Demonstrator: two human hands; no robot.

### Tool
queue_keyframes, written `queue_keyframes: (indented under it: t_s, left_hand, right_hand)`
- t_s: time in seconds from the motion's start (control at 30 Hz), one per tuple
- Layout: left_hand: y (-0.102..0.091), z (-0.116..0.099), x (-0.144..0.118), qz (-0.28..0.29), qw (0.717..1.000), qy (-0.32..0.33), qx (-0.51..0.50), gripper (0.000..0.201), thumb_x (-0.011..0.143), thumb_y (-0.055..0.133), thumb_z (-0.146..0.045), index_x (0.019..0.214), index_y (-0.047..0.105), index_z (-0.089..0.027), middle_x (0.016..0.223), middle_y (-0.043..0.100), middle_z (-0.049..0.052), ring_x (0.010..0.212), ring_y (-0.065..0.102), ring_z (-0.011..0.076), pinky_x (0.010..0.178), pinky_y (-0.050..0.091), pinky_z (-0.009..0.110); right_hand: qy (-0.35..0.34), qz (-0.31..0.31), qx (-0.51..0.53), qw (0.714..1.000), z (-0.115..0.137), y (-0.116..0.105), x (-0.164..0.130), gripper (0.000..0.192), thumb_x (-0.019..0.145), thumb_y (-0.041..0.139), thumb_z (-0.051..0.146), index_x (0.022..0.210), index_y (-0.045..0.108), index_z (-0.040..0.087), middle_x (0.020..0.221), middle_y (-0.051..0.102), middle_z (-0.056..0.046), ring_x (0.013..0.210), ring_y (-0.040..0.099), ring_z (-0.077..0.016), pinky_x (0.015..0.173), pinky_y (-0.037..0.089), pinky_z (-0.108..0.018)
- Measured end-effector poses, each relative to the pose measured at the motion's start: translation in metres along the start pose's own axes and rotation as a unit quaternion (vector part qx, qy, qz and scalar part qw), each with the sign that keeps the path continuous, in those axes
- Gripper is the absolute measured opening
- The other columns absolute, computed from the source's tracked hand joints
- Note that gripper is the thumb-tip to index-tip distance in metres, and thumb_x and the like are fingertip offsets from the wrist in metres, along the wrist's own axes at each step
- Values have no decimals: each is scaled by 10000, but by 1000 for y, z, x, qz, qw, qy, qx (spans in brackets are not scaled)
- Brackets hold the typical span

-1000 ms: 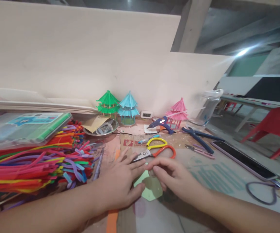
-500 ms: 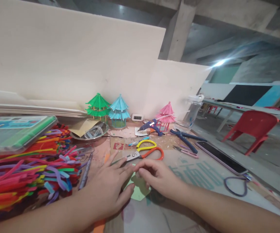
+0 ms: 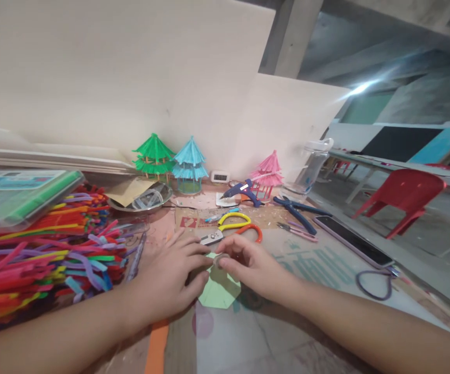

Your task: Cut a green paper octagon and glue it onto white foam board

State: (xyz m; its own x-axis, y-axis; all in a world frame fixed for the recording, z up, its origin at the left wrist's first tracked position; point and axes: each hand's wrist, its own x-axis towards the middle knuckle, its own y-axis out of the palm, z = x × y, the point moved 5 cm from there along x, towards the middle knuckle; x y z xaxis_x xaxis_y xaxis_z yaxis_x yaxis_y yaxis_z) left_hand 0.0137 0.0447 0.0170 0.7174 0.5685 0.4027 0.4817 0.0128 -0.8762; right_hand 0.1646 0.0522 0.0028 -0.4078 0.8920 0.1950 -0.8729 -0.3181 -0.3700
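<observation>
Left hand (image 3: 166, 280) flat on the green paper hexagon (image 3: 219, 293), right hand (image 3: 248, 265) pinching a small ring (image 3: 220, 259) (scissors (image 3: 228, 231) close): it could slip.

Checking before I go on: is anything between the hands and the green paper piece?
Nothing visible. The left hand lies on the green paper piece, and the right hand touches its upper edge; the scissors lie behind them.

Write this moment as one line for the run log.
left hand: flat on green paper piece | right hand: pinching small round object over it | scissors: behind hands, untouched
</observation>
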Motion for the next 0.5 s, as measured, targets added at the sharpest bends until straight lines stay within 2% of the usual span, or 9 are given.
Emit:
queue_keyframes:
  t_s: [0.17,0.37,0.5]
  left_hand:
    - [3,2,-1,7,1000,-2,7,214,924,507,-228,953,719,-211,1081,703,75,1081,568,281,992,413,517]
    - [5,1,-1,25,1000,-3,11,192,913,509,-197,950,697,-199,1060,672,80,1059,557,279,973,415,502]
    - [4,-2,-1,32,999,0,29,191,921,507,-191,952,695,-208,1054,662,73,1068,557,281,996,398,514]
  right_hand:
    - [-14,24,-109,994,8,3,-6,29,837,569,219,825,552,199,640,487,52,567,437,-111,541,340,-224]
    - [-50,49,-221,973,12,10,-7,43,868,554,180,829,571,186,682,552,29,591,483,-115,564,340,-225]
    - [-33,67,-227,971,16,11,-8,51,847,558,151,808,566,184,643,541,42,563,491,-108,552,337,-215]
